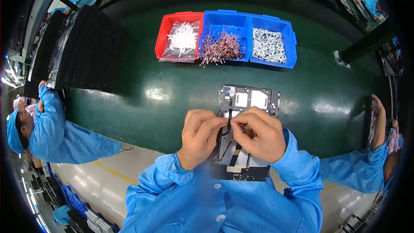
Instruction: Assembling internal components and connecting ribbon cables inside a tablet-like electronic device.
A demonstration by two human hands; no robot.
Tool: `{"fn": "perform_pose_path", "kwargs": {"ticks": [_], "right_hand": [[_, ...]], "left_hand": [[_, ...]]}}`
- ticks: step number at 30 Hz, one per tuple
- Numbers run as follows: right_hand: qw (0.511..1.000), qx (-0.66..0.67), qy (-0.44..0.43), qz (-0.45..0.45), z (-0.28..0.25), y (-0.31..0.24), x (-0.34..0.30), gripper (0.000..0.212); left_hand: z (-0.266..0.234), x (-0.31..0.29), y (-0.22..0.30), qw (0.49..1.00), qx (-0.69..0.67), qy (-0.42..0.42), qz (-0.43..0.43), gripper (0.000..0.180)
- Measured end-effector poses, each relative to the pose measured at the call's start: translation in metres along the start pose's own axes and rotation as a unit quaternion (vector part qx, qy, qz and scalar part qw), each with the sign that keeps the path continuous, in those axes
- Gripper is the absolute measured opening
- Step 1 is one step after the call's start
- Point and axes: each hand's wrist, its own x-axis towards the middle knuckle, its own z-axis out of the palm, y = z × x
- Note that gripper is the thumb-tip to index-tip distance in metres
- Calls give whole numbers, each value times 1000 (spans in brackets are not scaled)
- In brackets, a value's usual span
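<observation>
An opened tablet [239,164] with its inner boards, white plates and black ribbon cables showing lies at the table's near edge, in front of my body. Over its middle, my left hand [201,133] and my right hand [258,133] meet fingertip to fingertip. Both pinch a thin, reddish-dark wire [243,125], of which only a short piece shows. My fingers cover its ends and part of the tablet beneath, so I cannot tell whether the wire touches the tablet.
Beyond the tablet stand a red bin [160,45] with white strips in a clear bag, a blue bin [224,19] of pinkish wires and another blue bin [290,47] of small silvery parts. Black trays [92,47] are stacked at left. Co-workers sit on both sides of the green table [172,86].
</observation>
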Motion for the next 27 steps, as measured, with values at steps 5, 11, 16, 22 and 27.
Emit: {"fn": "perform_pose_path", "kwargs": {"ticks": [5,11,16,22,27], "right_hand": [[1000,-9,-6,-29,5,9,4,12],[1000,-8,-29,6,16,33,15,10],[999,-3,-44,14,20,35,14,9],[999,-20,-35,17,22,35,11,9],[999,-32,-37,22,23,35,10,10]], "left_hand": [[-6,-1,-9,998,46,-25,25,37],[-24,5,-27,906,-196,-181,-329,52],[-25,22,-32,790,-335,-203,-472,19],[-20,28,-40,788,-319,-235,-471,15],[-20,32,-44,791,-304,-253,-468,12]]}}
